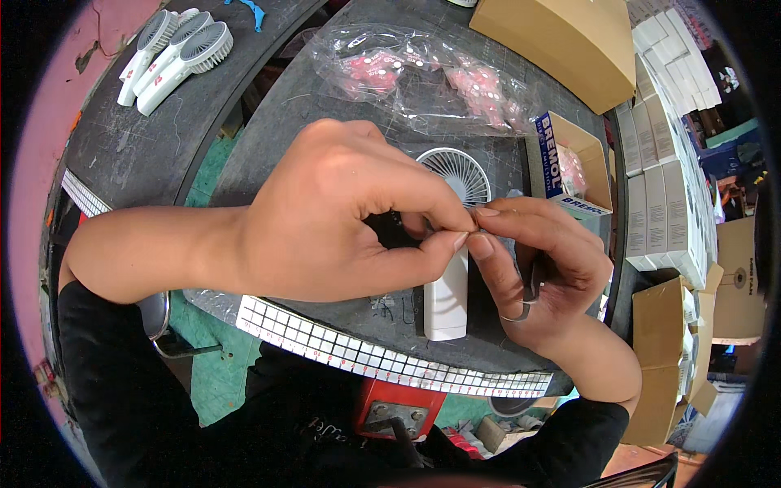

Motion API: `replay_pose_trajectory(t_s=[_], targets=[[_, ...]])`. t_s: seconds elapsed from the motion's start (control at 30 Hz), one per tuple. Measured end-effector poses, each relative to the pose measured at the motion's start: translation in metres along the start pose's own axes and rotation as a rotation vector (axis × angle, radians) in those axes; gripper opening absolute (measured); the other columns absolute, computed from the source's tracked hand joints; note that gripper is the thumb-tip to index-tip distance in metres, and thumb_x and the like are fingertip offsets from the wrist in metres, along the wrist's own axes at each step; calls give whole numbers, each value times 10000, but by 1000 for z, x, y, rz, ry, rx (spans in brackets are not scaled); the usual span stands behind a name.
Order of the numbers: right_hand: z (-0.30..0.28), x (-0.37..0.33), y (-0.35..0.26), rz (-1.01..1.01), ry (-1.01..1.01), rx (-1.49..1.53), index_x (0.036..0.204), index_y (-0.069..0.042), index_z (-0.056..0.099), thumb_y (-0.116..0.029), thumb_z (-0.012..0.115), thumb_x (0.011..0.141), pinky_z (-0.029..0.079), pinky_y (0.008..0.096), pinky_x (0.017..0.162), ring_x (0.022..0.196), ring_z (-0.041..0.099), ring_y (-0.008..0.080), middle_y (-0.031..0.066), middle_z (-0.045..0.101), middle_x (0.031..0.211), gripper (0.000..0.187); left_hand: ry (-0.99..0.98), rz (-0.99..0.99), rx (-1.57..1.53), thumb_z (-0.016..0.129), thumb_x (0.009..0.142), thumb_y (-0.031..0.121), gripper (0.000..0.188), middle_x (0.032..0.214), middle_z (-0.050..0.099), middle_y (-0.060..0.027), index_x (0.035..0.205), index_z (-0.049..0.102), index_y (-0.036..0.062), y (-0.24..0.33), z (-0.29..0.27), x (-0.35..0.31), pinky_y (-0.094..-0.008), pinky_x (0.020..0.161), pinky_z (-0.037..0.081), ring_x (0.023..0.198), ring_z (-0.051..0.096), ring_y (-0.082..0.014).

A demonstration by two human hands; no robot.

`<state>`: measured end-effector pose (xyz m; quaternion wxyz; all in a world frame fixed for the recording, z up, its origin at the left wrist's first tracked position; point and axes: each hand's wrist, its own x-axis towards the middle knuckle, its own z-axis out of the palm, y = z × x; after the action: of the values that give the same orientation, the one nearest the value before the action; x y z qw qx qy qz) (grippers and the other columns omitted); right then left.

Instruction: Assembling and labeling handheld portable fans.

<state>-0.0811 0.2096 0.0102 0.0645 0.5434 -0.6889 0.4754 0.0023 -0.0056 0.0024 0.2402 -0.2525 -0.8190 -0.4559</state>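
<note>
Hiding fan (450, 301) neck: both hands

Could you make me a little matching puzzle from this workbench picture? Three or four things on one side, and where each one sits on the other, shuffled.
Things:
1. white handheld fan
2. three white fans
3. clear plastic bag of pink parts
4. stacked white boxes

Places:
A. far left, on the other dark table
B. right edge of the picture
C. under the left hand and right hand
D. beyond the hands, at the far side of the table

Pairs: 1-C, 2-A, 3-D, 4-B
</note>
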Motion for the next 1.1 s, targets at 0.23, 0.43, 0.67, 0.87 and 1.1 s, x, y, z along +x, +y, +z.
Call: replay_pose_trajectory(t_s=[0.23, 0.43, 0.67, 0.87, 1.1], targets=[[7, -2, 3, -29, 52, 52, 950, 64, 711, 31, 786, 823, 591, 316, 731, 834, 755, 262, 203, 747, 926, 151, 12, 28, 121, 818, 712, 56, 109, 707, 728, -8, 793, 750, 83, 0, 0, 1, -284, 619, 435, 619, 692, -152], [10, -6, 4, -10, 75, 90, 971, 67, 688, 42, 736, 865, 584, 314, 753, 858, 751, 261, 208, 745, 942, 119, 19, 60, 155, 827, 704, 64, 120, 707, 724, -1, 785, 743, 89, 0, 1, 3, -289, 626, 436, 617, 686, -154], [11, -8, 3, 117, 144, 198, 985, 38, 668, 4, 709, 917, 521, 247, 676, 761, 659, 128, 154, 717, 1004, 87, 28, 3, 111, 823, 709, 68, 107, 690, 710, -10, 768, 736, 86, 2, -2, 5, -294, 632, 440, 598, 671, -162], [7, -7, 1, 351, 157, 368, 996, 11, 660, -37, 692, 953, 431, 190, 623, 729, 539, 20, 57, 653, 1004, 72, 57, -84, 18, 783, 757, 47, 63, 668, 699, -24, 765, 720, 46, -1, -5, 9, -264, 620, 466, 596, 660, -129], [8, -5, 1, 490, 251, 661, 1010, 7, 661, -43, 684, 967, 423, 189, 616, 729, 539, 18, 22, 660, 971, 69, 39, -160, -66, 760, 774, 34, 84, 681, 692, -59, 742, 685, 11, 1, -10, 11, -256, 604, 473, 613, 656, -110]])
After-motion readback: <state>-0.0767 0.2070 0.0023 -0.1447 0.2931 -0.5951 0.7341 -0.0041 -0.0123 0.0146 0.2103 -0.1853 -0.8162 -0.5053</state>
